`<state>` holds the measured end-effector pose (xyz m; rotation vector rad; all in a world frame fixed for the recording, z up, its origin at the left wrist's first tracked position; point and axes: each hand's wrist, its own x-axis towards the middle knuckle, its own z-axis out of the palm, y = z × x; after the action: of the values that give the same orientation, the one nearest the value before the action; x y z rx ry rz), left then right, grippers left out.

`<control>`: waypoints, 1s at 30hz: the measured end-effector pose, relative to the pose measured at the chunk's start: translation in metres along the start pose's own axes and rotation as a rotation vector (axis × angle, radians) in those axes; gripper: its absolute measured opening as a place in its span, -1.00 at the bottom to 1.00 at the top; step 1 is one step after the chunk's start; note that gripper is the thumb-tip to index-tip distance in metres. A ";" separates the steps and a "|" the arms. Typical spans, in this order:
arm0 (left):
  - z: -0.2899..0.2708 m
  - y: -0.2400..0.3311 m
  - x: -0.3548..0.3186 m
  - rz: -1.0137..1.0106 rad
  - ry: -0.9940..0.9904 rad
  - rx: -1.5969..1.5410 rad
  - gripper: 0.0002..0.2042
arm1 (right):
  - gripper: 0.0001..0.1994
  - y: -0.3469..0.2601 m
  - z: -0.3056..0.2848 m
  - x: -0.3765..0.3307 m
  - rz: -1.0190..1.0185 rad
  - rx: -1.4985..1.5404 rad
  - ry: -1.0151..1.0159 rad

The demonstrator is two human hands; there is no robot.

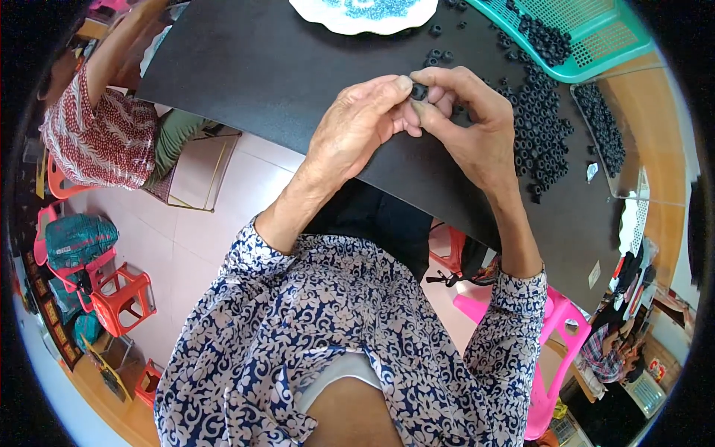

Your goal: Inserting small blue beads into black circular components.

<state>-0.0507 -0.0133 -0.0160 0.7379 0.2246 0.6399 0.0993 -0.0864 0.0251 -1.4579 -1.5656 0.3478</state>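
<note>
Ring in hand: a small black ring [419,91], pinched between both hands in the upper middle of the frame, above the black table [261,67].
Left hand: the left hand [357,127] comes up from the lower middle; its thumb and forefinger are closed on the ring's left side.
Right hand: the right hand [469,123] meets it from the right, fingers clamped on the same ring, so both grips touch.
Handling, as a judgement: it looks light and rubbery, probably a little soft and not fragile; being so tiny it could slip out, so a fingertip pinch on the outer rim seems the sound hold.
Loose rings: a scatter of like black rings [540,127] lies just right of the hands on the table.
Green basket: a green slotted basket [596,30] at the upper right holds more.
Clear tray: a clear tray [607,134] at the right edge holds another row.
White plate: a white plate [365,15] of blue bits, cut off at the top edge.
Hard to make out: most of the ring is hidden by fingertips; its hole and thickness cannot be judged.
Other person: a patterned red sleeve [97,134] at the upper left, hands unseen.
</note>
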 end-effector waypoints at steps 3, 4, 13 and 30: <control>0.000 -0.004 0.003 -0.005 0.015 0.039 -0.72 | -0.73 0.008 0.000 0.000 0.001 0.033 -0.005; 0.001 -0.005 0.005 0.003 0.013 -0.013 -0.73 | -0.73 0.011 0.000 0.000 0.019 0.055 0.009; 0.004 -0.006 0.019 -0.006 -0.004 -0.028 -0.79 | -0.67 0.014 -0.014 0.006 0.053 0.093 -0.074; 0.007 0.002 0.022 -0.071 0.019 0.419 -0.83 | -0.85 0.041 -0.010 0.154 -0.037 -0.288 -0.227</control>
<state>-0.0316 -0.0023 -0.0091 1.1213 0.4077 0.5373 0.1552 0.0574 0.0664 -1.6510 -1.8836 0.2818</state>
